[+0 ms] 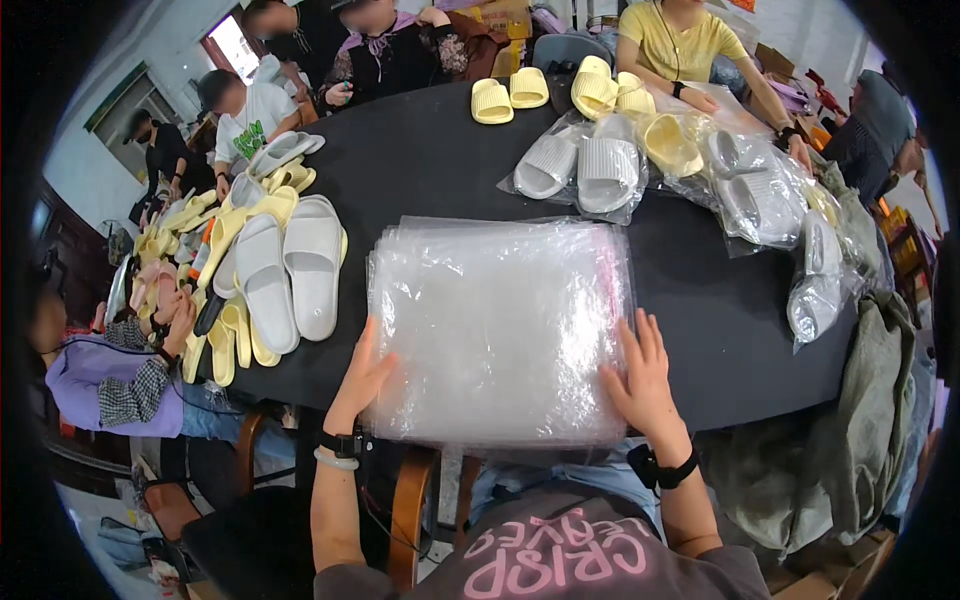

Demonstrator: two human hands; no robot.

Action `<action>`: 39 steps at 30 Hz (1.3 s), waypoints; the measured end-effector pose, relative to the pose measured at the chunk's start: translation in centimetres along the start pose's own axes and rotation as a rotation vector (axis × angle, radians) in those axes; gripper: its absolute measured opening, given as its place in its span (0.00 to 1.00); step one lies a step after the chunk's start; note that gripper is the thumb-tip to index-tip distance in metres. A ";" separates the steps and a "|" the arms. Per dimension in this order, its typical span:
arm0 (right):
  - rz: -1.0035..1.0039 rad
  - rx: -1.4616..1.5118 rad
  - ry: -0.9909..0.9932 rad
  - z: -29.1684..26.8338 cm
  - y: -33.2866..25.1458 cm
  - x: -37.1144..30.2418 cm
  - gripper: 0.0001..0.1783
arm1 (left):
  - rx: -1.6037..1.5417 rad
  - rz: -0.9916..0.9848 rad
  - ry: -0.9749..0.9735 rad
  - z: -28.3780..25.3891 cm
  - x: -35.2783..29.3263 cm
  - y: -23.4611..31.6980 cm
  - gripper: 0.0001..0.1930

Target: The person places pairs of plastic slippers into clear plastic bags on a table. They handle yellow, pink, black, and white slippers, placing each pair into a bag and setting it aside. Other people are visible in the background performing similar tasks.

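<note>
A thick stack of clear plastic bags [490,330] lies flat at the near edge of the black table, its lower edge overhanging slightly. My left hand [368,372] rests against the stack's left edge, thumb on top and fingers extended. On the opposite edge lies my right hand [640,375], its fingers spread and thumb on the plastic. Left of the stack, a pair of grey slides [312,265] sits unbagged on the table. Beyond the stack to the right are grey slides in a clear bag [608,165].
Yellow and grey slides [225,240] pile up along the left side. More bagged slides [765,200] cover the right side, with yellow slides [492,100] at the back. A person in yellow [690,45] works across the table; another in purple [115,385] sits at left.
</note>
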State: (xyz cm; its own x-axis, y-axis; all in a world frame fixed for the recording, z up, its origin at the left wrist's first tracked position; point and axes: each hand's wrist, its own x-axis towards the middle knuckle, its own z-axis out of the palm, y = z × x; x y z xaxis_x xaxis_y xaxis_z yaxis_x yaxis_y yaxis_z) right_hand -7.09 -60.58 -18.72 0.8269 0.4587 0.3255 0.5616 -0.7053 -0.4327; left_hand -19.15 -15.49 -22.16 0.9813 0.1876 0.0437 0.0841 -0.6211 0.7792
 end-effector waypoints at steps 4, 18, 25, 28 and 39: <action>0.080 0.348 -0.057 2.2 1.0 0.0 0.39 | 0.025 -0.017 -0.016 0.1 0.1 1.2 0.40; 0.079 0.214 -0.005 3.2 0.6 -0.8 0.42 | 0.612 0.257 -0.028 -0.4 0.8 11.8 0.32; -0.041 0.040 0.083 3.3 -0.8 -0.8 0.33 | 0.854 0.286 0.001 -1.4 9.6 6.0 0.31; -0.089 -0.075 0.022 3.5 -0.3 -1.1 0.28 | 0.938 0.180 -0.060 0.4 11.2 3.7 0.33; -0.072 -0.148 -0.054 3.9 0.0 -1.3 0.28 | 0.839 0.245 -0.075 2.0 6.9 10.2 0.34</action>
State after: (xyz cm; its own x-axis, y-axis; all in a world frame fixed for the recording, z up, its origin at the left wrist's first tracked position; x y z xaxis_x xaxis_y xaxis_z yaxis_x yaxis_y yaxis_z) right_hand -8.05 -59.10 -22.49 0.7875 0.5365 0.3034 0.6118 -0.7397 -0.2802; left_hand -11.18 -22.05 -15.21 0.9948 -0.0561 0.0855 -0.0593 -0.9976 0.0353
